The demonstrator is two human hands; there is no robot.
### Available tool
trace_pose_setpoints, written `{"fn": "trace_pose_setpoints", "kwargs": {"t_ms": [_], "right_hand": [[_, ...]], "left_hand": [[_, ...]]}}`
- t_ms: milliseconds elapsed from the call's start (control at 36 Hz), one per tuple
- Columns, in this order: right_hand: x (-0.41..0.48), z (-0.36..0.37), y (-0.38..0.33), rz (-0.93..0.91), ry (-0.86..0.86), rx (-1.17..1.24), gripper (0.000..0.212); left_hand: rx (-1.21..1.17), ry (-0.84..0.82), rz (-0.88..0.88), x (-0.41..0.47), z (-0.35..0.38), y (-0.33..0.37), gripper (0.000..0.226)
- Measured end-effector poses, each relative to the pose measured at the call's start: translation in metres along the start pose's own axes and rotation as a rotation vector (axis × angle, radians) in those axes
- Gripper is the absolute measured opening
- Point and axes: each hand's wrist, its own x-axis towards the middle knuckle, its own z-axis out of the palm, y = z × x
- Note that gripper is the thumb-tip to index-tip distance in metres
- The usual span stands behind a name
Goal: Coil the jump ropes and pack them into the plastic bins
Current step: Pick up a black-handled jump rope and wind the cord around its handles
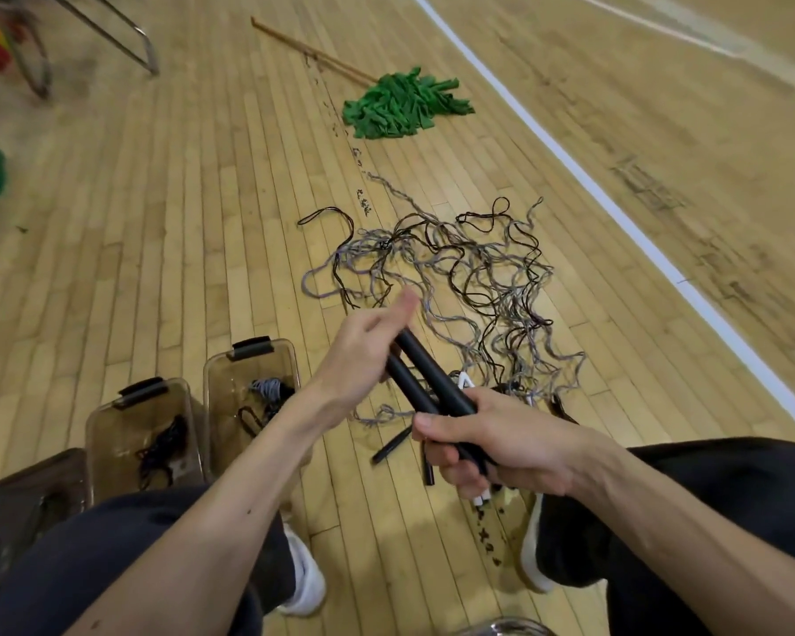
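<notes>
I see both hands gripping a pair of black jump-rope handles point(428, 383) above the wooden floor point(180, 222): my left hand point(363, 355) curls round their upper ends with the thumb stretched out, and my right hand point(492, 442) clasps the lower ends. Just beyond them a tangle of grey and black jump ropes point(469, 277) sprawls loose on the floor. To my left stand two clear plastic bins, the nearer bin point(210, 383) holding a grey-and-black bundle, the next bin point(93, 433) a black one. A green mop point(405, 105) lies farther off.
</notes>
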Motion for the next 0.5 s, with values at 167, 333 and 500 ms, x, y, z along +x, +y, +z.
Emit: {"fn": "trace_pose_setpoints", "kwargs": {"t_ms": [167,333,500], "right_hand": [[-0.007,0.003,-0.008,-0.065,-0.142,0.089,0.019],[-0.019,-0.008,-0.022,-0.241,-0.107,0.148,0.019],[-0.027,-0.037,-0.024,-0.290,0.150,0.061,0.015]], "left_hand": [[-0.338,0.006,-0.192,-0.007,-0.001,0.004,0.081],[-0.062,-0.173,-0.160,-0.014,0.019,-0.006,0.097],[-0.044,-0.169,-0.125,-0.014,0.039,-0.006,0.025]]}}
